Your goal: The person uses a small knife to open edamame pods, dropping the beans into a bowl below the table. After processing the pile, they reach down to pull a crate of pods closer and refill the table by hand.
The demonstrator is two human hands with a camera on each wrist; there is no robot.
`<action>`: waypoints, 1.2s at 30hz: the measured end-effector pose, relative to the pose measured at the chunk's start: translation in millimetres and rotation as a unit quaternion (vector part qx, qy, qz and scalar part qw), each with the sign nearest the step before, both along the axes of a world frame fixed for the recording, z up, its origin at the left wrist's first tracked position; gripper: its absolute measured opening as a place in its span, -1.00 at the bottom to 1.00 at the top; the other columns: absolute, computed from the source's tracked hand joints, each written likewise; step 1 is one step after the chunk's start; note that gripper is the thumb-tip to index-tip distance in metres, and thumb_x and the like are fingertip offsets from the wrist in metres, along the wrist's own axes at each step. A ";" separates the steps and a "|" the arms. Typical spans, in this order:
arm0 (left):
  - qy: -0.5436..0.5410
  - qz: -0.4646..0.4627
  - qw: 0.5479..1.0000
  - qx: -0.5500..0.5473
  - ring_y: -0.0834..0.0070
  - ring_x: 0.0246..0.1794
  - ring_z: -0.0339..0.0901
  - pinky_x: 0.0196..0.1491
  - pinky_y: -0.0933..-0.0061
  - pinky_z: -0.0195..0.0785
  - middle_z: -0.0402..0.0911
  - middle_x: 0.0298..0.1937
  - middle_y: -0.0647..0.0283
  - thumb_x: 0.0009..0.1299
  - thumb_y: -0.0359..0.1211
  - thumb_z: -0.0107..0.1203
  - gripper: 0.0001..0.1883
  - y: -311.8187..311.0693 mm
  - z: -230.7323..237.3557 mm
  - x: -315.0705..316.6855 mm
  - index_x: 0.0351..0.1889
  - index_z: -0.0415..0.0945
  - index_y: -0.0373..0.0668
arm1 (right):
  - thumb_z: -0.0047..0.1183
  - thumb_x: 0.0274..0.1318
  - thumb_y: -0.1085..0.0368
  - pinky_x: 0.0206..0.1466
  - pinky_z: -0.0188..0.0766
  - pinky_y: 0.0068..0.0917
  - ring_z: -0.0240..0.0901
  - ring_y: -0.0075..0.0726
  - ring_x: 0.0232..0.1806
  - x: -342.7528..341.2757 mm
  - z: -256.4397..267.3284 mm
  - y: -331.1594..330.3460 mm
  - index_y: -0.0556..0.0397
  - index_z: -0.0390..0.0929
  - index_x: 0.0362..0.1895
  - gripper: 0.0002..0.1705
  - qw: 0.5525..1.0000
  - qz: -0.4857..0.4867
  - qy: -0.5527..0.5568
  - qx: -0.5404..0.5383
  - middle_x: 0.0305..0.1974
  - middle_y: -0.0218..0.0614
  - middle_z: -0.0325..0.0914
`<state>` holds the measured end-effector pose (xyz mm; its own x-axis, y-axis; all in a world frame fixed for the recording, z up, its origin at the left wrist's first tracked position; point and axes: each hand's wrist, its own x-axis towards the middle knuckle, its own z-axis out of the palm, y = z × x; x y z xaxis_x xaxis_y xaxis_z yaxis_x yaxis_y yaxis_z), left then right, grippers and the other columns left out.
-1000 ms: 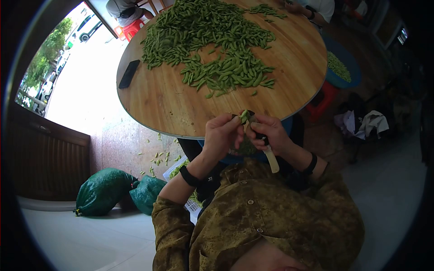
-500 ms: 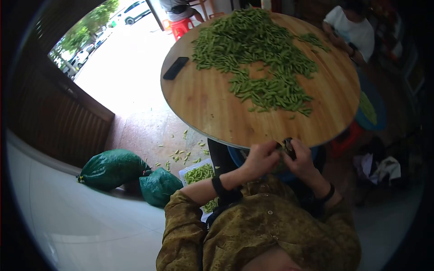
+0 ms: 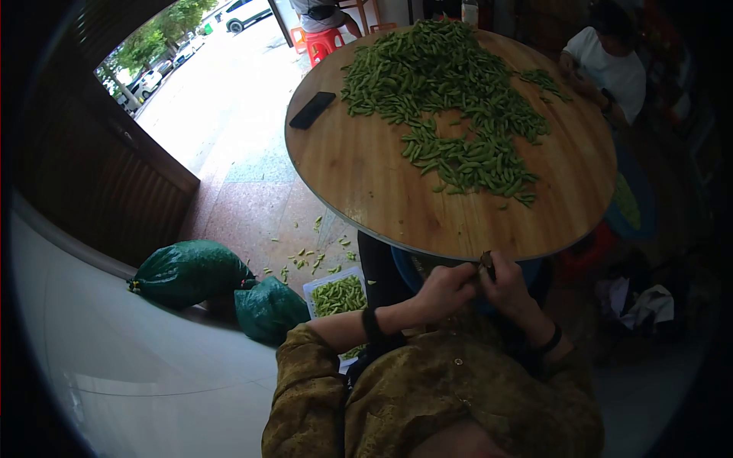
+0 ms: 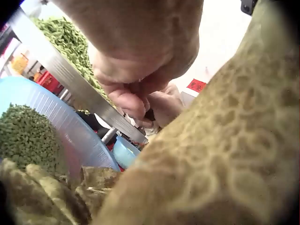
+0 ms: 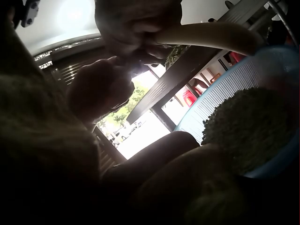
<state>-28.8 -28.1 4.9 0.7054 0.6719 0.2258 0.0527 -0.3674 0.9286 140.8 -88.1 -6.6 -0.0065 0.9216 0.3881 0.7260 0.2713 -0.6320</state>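
Both hands meet just below the near edge of the round wooden table (image 3: 343, 179). My left hand (image 3: 443, 291) has its fingers curled, thumb and forefinger pinching at a small bean pod that the fingers almost wholly hide. Touching it, my right hand (image 3: 505, 286) grips a tool with a dark part at the fingertips. Its pale curved handle (image 5: 208, 36) sticks out of the fist in the right wrist view. Beneath the hands is a blue plastic basin (image 4: 86, 140) holding a mound of shelled green beans (image 4: 28, 136). A big heap of green pods (image 3: 435, 72) covers the table's far part.
A black phone (image 3: 311, 111) lies at the table's left edge. On the floor to the left are green sacks (image 3: 191, 271), scattered pods and a white basket (image 3: 308, 290) of pods. A person in white (image 3: 622, 84) sits at the far right, beside another blue basin (image 3: 641, 183).
The head view has swung, so the table and hands appear farther right and lower. One second ago an opened green pod showed between the fingers; now it is mostly hidden. The hands stay together.
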 end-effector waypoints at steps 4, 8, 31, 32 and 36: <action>0.145 0.015 0.986 0.080 -0.02 -0.35 0.55 -0.31 0.12 0.41 0.53 -0.44 -0.10 0.18 -0.42 0.02 -0.84 6.4 8.4 -53.5 -0.32 0.42 -0.28 | 0.06 -0.14 0.48 -0.33 0.35 -0.15 0.40 0.24 -0.31 9.6 -0.5 -12.2 0.19 0.33 -0.21 -0.68 0.999 0.022 -0.048 -0.011 -0.32 0.03 0.38; 0.409 0.005 0.867 0.285 0.07 -0.32 0.54 -0.25 0.10 0.44 0.53 -0.32 0.02 0.17 -0.42 0.02 -0.88 20.1 13.8 -112.8 -0.35 0.49 -0.23 | 0.07 -0.17 0.44 -0.34 0.40 -0.14 0.41 0.16 -0.29 13.8 0.7 -19.6 0.17 0.31 -0.21 -0.66 0.997 0.057 -0.056 -0.010 -0.25 -0.02 0.36; 0.208 0.123 0.955 0.170 0.19 -0.46 0.56 -0.41 0.26 0.37 0.56 -0.51 0.02 0.19 -0.40 0.08 -0.85 173.0 0.4 12.7 -0.39 0.45 -0.33 | -0.08 0.27 0.28 -0.58 0.18 -0.62 0.24 -0.64 -0.57 19.7 14.5 0.4 0.13 0.37 -0.05 -0.76 0.854 0.056 0.465 -0.227 -0.54 -0.46 0.33; 0.171 0.121 0.977 0.027 0.33 -0.51 0.55 -0.48 0.38 0.35 0.56 -0.54 0.10 0.23 -0.43 0.05 -0.87 168.8 2.3 8.5 -0.37 0.43 -0.32 | -0.12 0.29 0.27 -0.60 0.17 -0.68 0.21 -0.69 -0.57 20.2 15.9 1.9 0.11 0.37 -0.03 -0.76 0.805 0.067 0.526 -0.264 -0.52 -0.49 0.31; 0.035 0.016 0.971 -0.236 0.50 -0.55 0.49 -0.51 0.52 0.31 0.57 -0.47 0.20 0.25 -0.42 0.08 -0.83 111.9 34.5 1.9 -0.28 0.40 -0.32 | -0.26 0.36 0.28 -0.61 0.17 -0.67 0.19 -0.65 -0.60 6.5 21.7 12.7 0.12 0.23 0.23 -0.60 0.780 0.084 0.571 -0.242 -0.46 -0.42 0.31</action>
